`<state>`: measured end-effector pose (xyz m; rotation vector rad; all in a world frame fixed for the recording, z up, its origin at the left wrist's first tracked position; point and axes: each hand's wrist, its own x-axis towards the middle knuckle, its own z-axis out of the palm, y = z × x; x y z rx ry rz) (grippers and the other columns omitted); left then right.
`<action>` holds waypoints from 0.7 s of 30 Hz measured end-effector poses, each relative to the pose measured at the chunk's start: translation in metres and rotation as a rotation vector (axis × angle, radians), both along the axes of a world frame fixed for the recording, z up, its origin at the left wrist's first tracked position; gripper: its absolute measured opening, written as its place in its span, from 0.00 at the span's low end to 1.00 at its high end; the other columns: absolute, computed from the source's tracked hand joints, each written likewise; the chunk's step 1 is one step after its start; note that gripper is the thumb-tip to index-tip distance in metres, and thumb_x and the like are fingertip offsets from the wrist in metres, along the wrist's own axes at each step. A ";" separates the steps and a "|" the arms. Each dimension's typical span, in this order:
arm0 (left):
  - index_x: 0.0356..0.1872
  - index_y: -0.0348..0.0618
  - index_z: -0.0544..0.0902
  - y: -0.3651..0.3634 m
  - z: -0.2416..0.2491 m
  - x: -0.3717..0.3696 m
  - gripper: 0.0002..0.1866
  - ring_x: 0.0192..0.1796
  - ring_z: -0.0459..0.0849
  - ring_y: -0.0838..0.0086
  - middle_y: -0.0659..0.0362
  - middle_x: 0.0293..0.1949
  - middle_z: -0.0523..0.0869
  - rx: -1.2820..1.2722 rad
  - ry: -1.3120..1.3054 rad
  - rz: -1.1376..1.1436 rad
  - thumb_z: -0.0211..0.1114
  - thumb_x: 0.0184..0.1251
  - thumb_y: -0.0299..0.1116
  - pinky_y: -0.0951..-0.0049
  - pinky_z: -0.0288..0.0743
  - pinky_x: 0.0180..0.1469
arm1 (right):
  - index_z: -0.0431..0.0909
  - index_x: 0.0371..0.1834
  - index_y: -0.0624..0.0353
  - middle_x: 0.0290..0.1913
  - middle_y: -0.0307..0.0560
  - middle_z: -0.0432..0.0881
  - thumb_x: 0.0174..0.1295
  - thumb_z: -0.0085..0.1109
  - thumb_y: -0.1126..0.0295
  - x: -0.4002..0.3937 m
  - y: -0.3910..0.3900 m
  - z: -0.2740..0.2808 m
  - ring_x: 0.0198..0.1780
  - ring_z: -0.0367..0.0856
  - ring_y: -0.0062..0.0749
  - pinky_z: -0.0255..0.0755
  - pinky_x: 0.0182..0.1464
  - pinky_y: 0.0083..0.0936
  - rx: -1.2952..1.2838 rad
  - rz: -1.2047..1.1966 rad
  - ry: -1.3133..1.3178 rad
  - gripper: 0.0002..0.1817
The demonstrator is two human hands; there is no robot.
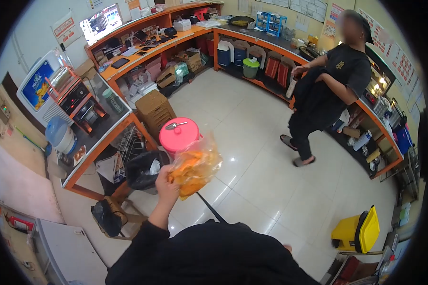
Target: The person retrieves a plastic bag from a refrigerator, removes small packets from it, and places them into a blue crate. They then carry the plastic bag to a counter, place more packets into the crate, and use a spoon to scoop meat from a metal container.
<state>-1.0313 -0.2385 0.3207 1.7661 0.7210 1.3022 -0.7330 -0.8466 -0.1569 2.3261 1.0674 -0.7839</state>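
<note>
My left hand (167,184) is closed on a clear plastic bag (195,166) with orange contents, raised in front of my body. Behind the bag stands a pink round lid (179,134) with a metal scoop (176,126) lying on it. Just left of the hand is a bin lined with a black bag (140,173), with something white inside. Of my right hand (287,248), only a small patch of skin shows at the edge of my black shirt; its fingers are hidden.
A person (335,80) in black stands at the right by the counter (271,40). A yellow bin (356,230) is at the lower right. Cardboard boxes (154,111) and an orange-edged table (97,152) stand left, with a stool (128,217) below.
</note>
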 end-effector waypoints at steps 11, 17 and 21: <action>0.42 0.41 0.73 0.103 -0.003 0.301 0.13 0.42 0.77 0.79 0.62 0.40 0.76 -0.154 -0.200 -0.370 0.59 0.57 0.15 0.79 0.72 0.47 | 0.85 0.31 0.54 0.37 0.48 0.85 0.49 0.62 0.67 0.024 0.056 0.153 0.41 0.84 0.41 0.77 0.43 0.36 0.164 -1.213 0.269 0.08; 0.44 0.40 0.71 0.130 0.013 0.434 0.15 0.44 0.77 0.78 0.62 0.40 0.76 -0.136 -0.089 -0.364 0.64 0.58 0.19 0.78 0.72 0.49 | 0.85 0.33 0.55 0.38 0.50 0.85 0.51 0.58 0.69 0.250 0.169 0.177 0.41 0.83 0.44 0.76 0.45 0.39 0.334 -1.142 0.297 0.09; 0.43 0.41 0.71 0.156 0.007 0.500 0.15 0.45 0.76 0.78 0.61 0.41 0.76 -0.166 -0.094 -0.391 0.62 0.58 0.17 0.77 0.71 0.51 | 0.83 0.33 0.57 0.39 0.54 0.83 0.58 0.48 0.63 0.496 0.297 0.082 0.43 0.80 0.51 0.74 0.47 0.41 0.460 -0.143 -0.092 0.14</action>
